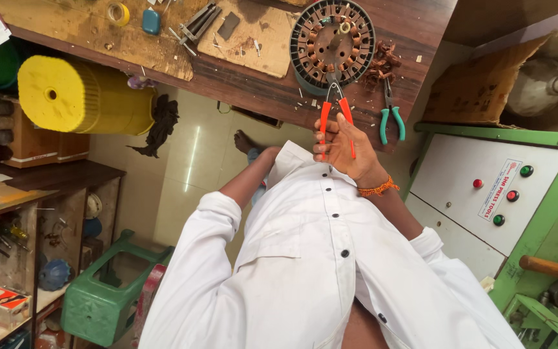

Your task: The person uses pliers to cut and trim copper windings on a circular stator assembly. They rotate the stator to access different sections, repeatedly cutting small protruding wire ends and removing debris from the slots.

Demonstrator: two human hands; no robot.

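My right hand [343, 145], an orange thread band at its wrist, grips orange-handled pliers [336, 110]. The pliers' jaws reach up to the near rim of a round dark motor stator [332, 42] with copper windings, which lies on the wooden bench [240, 90]. My left forearm [247, 181] runs from the white sleeve towards my lap. The left hand itself is hidden behind the white shirt.
Green-handled pliers [392, 119] and copper wire scraps [382, 61] lie right of the stator. On the bench's far side are a tape roll [119, 11] and metal tools [195, 24]. A yellow spool [79, 97], shelves and a green stool [108, 291] stand left; a green machine panel [492, 187] stands right.
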